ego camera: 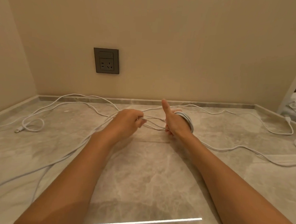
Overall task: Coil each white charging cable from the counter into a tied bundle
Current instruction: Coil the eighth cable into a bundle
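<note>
White charging cable [188, 121] is pinched in the left hand [129, 121]. Its wound turns are carried round the right hand [173, 122], thumb raised. Slack is sprawled across the table [141, 178]. Light, limp, probably slippery: best gripped close to the coil.

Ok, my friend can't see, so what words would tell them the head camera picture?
A white charging cable is coiled round a person's right hand, thumb up, while the left hand pinches its loose strand. Across the marble counter sprawls more loose white cable, below a wall socket.
</note>
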The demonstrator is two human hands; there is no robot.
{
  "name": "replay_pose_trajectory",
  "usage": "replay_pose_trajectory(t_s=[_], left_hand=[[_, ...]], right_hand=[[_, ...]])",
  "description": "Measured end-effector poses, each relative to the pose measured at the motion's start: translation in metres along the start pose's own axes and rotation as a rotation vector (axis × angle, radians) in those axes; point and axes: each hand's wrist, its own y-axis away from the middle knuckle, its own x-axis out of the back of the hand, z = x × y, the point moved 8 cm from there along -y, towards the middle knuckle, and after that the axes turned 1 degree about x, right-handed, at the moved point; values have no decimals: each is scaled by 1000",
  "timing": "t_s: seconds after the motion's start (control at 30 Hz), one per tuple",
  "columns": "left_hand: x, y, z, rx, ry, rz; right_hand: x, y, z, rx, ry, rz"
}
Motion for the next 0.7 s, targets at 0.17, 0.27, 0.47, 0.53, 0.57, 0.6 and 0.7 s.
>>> replay_pose_trajectory(t_s=[0.17, 0.27, 0.47, 0.53, 0.57, 0.6, 0.7], left_hand=[[10, -8, 0, 21, 87, 73], [10, -14, 1, 9, 161, 58], [-4, -11, 5, 28, 313, -78], [-18, -5, 5, 59, 392, -172], [-26, -2, 6, 56, 377, -219], [-32, 1, 10, 46, 308, -271], [-41, 4, 17, -8, 169, -353]], right_hand=[[-44, 24, -12, -46, -130, -645], [-70, 49, -24, -25, -279, -1071], [-72, 86, -84, 128, -1156, -1574], [-61, 83, -99, 196, -1431, -1587], [-55, 80, -103, 221, -1535, -1560], [-51, 75, -103, 235, -1616, -1509], [-46, 53, -96, 109, -1766, -1186]])
